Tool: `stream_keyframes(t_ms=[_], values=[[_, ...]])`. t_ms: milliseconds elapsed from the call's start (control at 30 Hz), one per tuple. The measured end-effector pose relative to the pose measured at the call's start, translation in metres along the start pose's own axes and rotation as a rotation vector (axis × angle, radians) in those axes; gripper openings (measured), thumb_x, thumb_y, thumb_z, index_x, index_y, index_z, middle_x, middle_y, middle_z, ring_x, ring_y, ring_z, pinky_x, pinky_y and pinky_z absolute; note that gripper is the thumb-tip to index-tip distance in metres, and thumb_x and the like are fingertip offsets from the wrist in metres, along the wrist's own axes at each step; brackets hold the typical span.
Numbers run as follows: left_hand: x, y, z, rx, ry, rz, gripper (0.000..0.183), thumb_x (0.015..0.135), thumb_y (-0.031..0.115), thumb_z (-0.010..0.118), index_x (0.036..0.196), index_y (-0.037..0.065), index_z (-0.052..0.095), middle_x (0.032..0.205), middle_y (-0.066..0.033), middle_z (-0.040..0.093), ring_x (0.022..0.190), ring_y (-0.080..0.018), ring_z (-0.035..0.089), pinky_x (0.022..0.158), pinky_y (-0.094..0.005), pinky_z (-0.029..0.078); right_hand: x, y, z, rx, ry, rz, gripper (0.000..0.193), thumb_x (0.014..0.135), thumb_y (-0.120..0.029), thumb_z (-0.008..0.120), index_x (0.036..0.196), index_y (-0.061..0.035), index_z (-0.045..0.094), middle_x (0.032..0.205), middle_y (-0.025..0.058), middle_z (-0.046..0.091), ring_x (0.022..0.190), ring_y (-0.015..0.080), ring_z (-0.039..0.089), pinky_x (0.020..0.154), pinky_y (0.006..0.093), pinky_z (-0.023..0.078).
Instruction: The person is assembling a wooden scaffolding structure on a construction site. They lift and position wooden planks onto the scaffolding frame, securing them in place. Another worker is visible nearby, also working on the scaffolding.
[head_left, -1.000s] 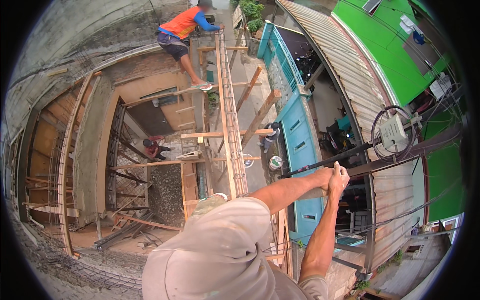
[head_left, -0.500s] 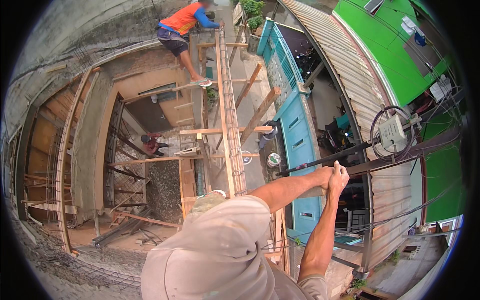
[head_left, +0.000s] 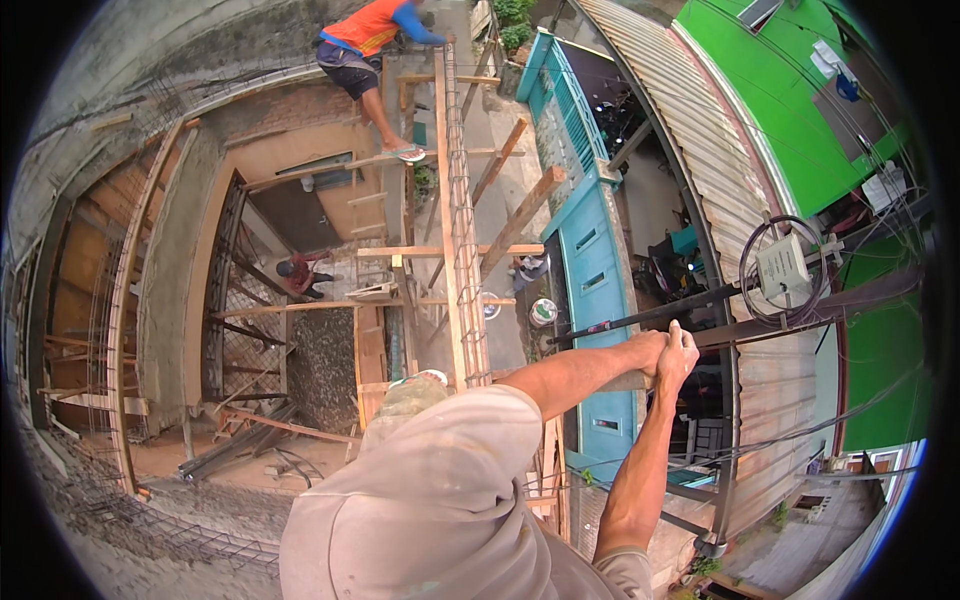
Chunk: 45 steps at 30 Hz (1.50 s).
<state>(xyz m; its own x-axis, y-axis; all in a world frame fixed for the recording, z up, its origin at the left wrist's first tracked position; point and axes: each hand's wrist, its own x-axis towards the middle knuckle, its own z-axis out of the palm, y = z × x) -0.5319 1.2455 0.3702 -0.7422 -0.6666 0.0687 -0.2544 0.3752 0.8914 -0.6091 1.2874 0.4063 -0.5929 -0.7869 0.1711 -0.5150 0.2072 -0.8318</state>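
My left hand (head_left: 646,351) and my right hand (head_left: 678,360) come together at arm's length, right of the timber frame. Both have their fingers bent and closed, with the right thumb pointing up. Whatever lies between them is hidden. Just beyond the hands runs a thick dark pole (head_left: 790,318); whether they grip it I cannot make out. A coil of black cable (head_left: 748,268) and a pale grey box (head_left: 783,268) are fixed near that pole. Left of my arms stretches a long timber form with a steel rebar cage (head_left: 465,270) in it.
A co-worker in an orange vest (head_left: 367,27) stands on timber at the far end, a hand on the form. Two people are below: one in dark red (head_left: 299,276), another by the alley (head_left: 528,270). Loose wires (head_left: 800,432) hang at right, near a corrugated roof (head_left: 690,110).
The view has shifted slightly. My hands stay joined in the same pose. Down in the room, the person in dark red has shifted and now holds an arm out.
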Motion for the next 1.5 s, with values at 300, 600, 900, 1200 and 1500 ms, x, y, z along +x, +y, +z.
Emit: stream_keyframes(t_ms=[300,600,900,1200,1500], values=[[0.000,0.000,-0.001,-0.018,0.005,-0.015,0.055,0.066,0.038,0.078,0.111,0.009,0.064,0.109,-0.0187,0.068,0.106,-0.0393,0.062,0.088,-0.0489,0.051,0.005,0.007,0.001,0.003,-0.004,0.012,0.038,0.090,-0.030,0.063,0.087,0.0071,0.068,0.076,0.0135,0.067,0.072,0.0185,0.059,0.072,0.0347,0.048],[-0.003,0.003,-0.004,-0.023,0.013,-0.009,0.058,0.065,0.037,0.078,0.112,0.008,0.062,0.110,-0.0199,0.067,0.107,-0.0398,0.062,0.088,-0.0489,0.050,0.005,0.007,0.001,-0.018,-0.006,0.005,0.039,0.090,-0.031,0.062,0.089,0.0071,0.069,0.078,0.0145,0.068,0.073,0.0197,0.060,0.072,0.0359,0.048],[-0.001,-0.001,-0.001,-0.019,0.030,0.008,0.052,0.065,0.035,0.078,0.107,0.007,0.064,0.107,-0.0198,0.068,0.105,-0.0404,0.062,0.086,-0.0494,0.051,0.003,0.005,0.000,0.007,-0.013,-0.014,0.039,0.090,-0.031,0.063,0.086,0.0071,0.068,0.075,0.0123,0.066,0.071,0.0180,0.058,0.070,0.0353,0.047],[0.006,-0.010,0.007,-0.034,0.029,0.008,0.051,0.065,0.034,0.078,0.107,0.008,0.064,0.108,-0.0190,0.068,0.104,-0.0402,0.062,0.086,-0.0498,0.051,0.001,0.002,0.001,0.009,-0.011,0.003,0.039,0.090,-0.031,0.062,0.086,0.0072,0.068,0.075,0.0123,0.066,0.071,0.0182,0.058,0.070,0.0352,0.047],[0.007,-0.012,0.009,-0.005,0.030,0.076,0.051,0.066,0.032,0.077,0.109,0.009,0.064,0.109,-0.0174,0.068,0.106,-0.0398,0.062,0.088,-0.0485,0.050,0.004,0.010,0.002,-0.001,-0.007,0.000,0.040,0.090,-0.032,0.062,0.091,0.0073,0.068,0.078,0.0150,0.067,0.075,0.0207,0.059,0.074,0.0362,0.047]])
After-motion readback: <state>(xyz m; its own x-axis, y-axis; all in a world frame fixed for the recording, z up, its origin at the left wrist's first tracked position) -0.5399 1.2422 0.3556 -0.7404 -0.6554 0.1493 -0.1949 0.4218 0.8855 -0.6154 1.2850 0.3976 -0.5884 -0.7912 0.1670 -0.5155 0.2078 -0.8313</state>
